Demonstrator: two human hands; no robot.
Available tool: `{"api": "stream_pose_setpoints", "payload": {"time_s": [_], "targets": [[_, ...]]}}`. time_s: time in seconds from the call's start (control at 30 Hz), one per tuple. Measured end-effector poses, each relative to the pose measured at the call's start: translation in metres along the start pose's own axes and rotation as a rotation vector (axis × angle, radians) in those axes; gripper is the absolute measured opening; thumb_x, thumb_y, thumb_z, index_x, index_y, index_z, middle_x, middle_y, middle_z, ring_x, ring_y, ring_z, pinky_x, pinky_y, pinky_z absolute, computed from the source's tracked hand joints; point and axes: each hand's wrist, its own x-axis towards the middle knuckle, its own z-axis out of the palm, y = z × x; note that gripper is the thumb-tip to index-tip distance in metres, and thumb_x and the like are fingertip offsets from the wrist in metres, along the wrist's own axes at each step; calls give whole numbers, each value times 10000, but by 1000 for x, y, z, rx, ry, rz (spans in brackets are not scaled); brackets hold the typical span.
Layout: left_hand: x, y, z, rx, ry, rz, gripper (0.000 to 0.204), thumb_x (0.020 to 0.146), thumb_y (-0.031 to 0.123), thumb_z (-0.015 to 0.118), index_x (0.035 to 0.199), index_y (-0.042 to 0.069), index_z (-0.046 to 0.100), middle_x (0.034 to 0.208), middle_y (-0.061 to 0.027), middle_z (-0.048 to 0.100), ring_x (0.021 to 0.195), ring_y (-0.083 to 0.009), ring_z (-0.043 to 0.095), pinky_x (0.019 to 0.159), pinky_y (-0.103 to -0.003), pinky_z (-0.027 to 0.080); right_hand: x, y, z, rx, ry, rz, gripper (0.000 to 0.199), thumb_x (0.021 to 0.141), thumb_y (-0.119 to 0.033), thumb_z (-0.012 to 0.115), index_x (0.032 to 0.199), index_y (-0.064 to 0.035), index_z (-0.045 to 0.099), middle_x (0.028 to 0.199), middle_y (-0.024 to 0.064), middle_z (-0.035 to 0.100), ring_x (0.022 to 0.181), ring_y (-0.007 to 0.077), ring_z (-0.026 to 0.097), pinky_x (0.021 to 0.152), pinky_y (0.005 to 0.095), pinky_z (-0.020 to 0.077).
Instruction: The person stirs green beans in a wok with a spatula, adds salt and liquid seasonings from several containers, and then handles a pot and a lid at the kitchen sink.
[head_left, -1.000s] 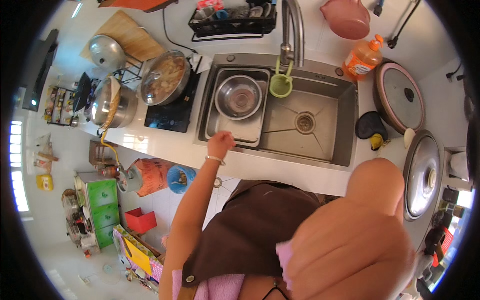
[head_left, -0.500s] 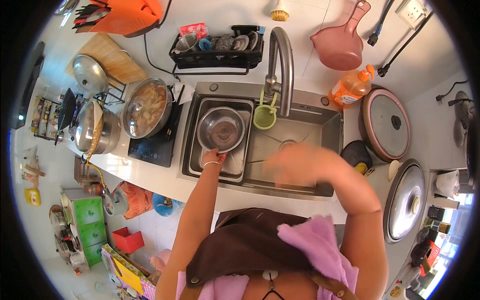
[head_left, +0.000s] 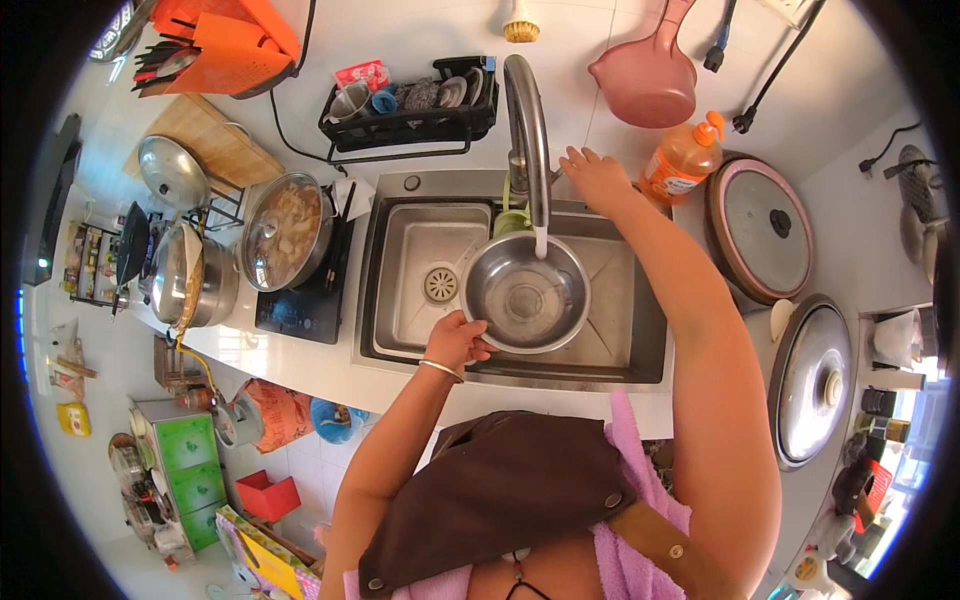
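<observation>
My left hand (head_left: 455, 340) grips the near rim of a round steel bowl (head_left: 525, 293) and holds it over the steel sink (head_left: 405, 265), under the spout of the tall curved faucet (head_left: 528, 120). A thin stream of water runs from the spout into the bowl. My right hand (head_left: 592, 177) reaches across to the base of the faucet and rests on its handle at the back of the sink. A green cup-like holder (head_left: 510, 218) hangs behind the bowl by the faucet.
An orange detergent bottle (head_left: 683, 160) stands right of the faucet, a pink scoop (head_left: 645, 75) hangs above. A black dish rack (head_left: 405, 110) sits behind the sink. A lidded pot (head_left: 285, 230) on a black cooktop is left. Two large lidded pans (head_left: 765, 240) lie right.
The bowl has moved from the left basin to under the faucet. My right hand has gone from over the sink to the faucet handle, and water now runs.
</observation>
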Motion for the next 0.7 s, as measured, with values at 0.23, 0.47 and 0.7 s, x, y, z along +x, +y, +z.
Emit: {"api": "stream_pose_setpoints", "payload": {"time_s": [0.23,0.47,0.7], "targets": [[5,-24,13,40,30,-38,181,898,97,601,823,22,454,744,-133,604,626,-263,691,441,-281,528,-12,-5,20,33,113,55,673,854,-30,497,1479,-76,251,1570,95,184,1376,279,352,954,414,464],[6,-47,14,42,62,-73,138,899,79,581,894,-29,495,737,-132,608,649,-260,696,442,-277,523,-10,-8,27,62,105,76,714,843,-15,492,1489,-49,189,1577,116,135,1381,291,341,925,398,501],[29,-75,12,-11,50,-132,150,895,63,591,897,-29,472,722,-142,573,723,-315,701,384,-275,445,-10,-12,18,273,45,107,764,798,17,518,1484,-37,185,1575,144,113,1383,311,329,1000,424,460]]}}
